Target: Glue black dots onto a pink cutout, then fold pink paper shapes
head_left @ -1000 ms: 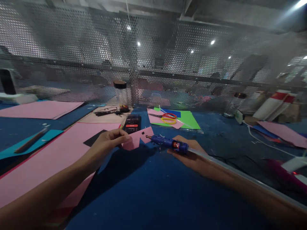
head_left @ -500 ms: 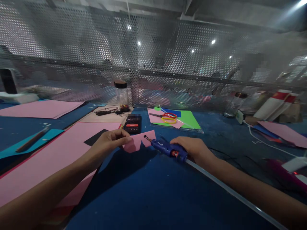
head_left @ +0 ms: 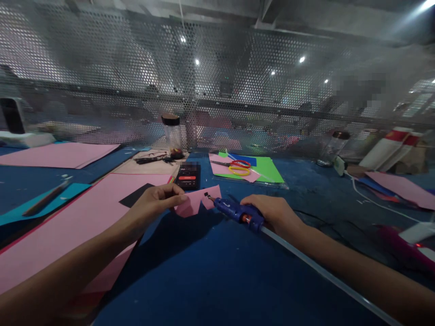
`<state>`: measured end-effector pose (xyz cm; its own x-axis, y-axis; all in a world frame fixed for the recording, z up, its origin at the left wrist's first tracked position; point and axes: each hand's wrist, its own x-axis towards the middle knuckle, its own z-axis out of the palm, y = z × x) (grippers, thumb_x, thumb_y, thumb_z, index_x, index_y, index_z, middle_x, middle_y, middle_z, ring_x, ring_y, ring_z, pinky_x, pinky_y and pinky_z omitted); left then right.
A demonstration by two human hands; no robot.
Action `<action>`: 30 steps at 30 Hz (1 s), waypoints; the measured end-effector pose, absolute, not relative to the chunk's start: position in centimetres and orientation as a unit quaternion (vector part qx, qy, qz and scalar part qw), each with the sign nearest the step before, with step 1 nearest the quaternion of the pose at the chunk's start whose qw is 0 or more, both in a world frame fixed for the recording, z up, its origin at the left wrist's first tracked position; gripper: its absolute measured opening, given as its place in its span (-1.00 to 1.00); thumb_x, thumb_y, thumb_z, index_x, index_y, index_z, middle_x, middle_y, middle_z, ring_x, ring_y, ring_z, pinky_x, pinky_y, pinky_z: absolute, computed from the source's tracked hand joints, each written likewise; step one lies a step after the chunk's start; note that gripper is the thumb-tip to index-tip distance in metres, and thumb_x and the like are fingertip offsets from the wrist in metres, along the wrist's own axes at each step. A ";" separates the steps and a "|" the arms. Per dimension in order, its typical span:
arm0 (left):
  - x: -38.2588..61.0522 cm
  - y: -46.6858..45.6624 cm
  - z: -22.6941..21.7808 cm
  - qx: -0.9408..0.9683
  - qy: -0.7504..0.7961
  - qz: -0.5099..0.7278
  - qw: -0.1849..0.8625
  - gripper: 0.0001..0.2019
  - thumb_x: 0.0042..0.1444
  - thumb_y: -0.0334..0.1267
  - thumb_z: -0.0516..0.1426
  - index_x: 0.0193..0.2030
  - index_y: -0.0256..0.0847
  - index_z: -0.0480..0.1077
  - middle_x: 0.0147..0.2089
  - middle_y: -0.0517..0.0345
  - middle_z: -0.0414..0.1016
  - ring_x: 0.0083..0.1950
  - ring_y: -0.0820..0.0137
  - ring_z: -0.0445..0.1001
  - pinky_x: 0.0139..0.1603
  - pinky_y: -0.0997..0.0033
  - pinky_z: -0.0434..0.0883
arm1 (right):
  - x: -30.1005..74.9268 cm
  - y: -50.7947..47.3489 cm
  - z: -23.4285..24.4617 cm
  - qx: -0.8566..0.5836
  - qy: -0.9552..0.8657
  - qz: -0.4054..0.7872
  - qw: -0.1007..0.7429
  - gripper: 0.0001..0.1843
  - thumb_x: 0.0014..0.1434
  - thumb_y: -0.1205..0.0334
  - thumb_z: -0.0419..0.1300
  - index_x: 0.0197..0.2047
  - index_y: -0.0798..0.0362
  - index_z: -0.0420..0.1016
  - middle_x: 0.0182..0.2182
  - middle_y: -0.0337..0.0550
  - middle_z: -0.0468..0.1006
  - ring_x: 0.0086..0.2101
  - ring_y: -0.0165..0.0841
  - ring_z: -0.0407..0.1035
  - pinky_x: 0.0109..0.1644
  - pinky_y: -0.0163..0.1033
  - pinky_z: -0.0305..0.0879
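Observation:
Between the thumb and fingers of my left hand (head_left: 163,198) is the left end of a small pink paper cutout (head_left: 190,203), held above the blue table. The cutout has a notch in its lower edge and a small black square (head_left: 206,194) near its top. My right hand (head_left: 270,209) is wrapped round a blue glue gun (head_left: 234,210), its nozzle pointing left at the cutout, close to the black square; whether the tip touches I cannot tell. A long clear glue stick (head_left: 316,262) sticks out of the gun's rear.
Large pink sheets (head_left: 84,217) with a black paper piece (head_left: 136,194) lie at left. Behind the cutout are a phone (head_left: 188,176), a jar (head_left: 173,138) and scissors (head_left: 239,167) on coloured paper. A perforated metal screen (head_left: 217,90) closes the back.
Almost nothing has moved. The glue gun has shifted very slightly in my right hand's grip, with its nozzle still at the cutout; my left hand is steady.

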<state>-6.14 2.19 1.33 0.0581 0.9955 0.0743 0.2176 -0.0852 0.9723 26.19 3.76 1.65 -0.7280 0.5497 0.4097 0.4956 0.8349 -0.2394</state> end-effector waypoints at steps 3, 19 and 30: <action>-6.0 2.1 1.4 0.582 0.520 0.454 0.429 -0.77 0.01 -0.11 0.34 -0.47 -0.20 0.48 -0.50 0.22 0.46 -0.43 0.45 0.34 -0.36 0.48 0.28 | 26.1 4.1 0.9 -0.300 -0.921 0.055 0.243 -0.67 0.20 0.38 0.14 0.04 -0.01 0.40 -0.13 -0.15 0.63 -0.15 -0.28 0.54 -0.15 -0.27 0.28; -6.3 2.0 0.9 0.565 0.532 0.471 0.419 -0.75 0.08 -0.08 0.33 -0.33 -0.21 0.46 -0.38 0.21 0.51 -0.33 0.41 0.43 -0.26 0.44 0.33 | 24.8 3.1 0.5 -0.394 -0.847 0.199 0.297 -0.75 0.28 0.03 0.21 -0.06 -0.03 0.39 -0.49 -0.34 0.47 -0.53 -0.41 0.32 -0.41 -0.33 0.16; -5.5 1.6 0.8 0.604 0.526 0.432 0.414 -0.73 0.13 -0.04 0.29 -0.31 -0.20 0.41 -0.37 0.20 0.51 -0.29 0.36 0.45 -0.22 0.39 0.31 | 24.0 1.9 1.8 -0.413 -0.816 0.278 0.294 -0.77 0.28 0.05 0.19 -0.13 0.01 0.36 -0.48 -0.33 0.42 -0.51 -0.42 0.27 -0.44 -0.33 0.11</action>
<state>-5.49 1.55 0.76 0.0731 0.9936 0.0862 0.2775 -0.1033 0.9551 23.96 1.93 1.79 -0.4857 0.8374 0.2506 0.5104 0.5044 -0.6965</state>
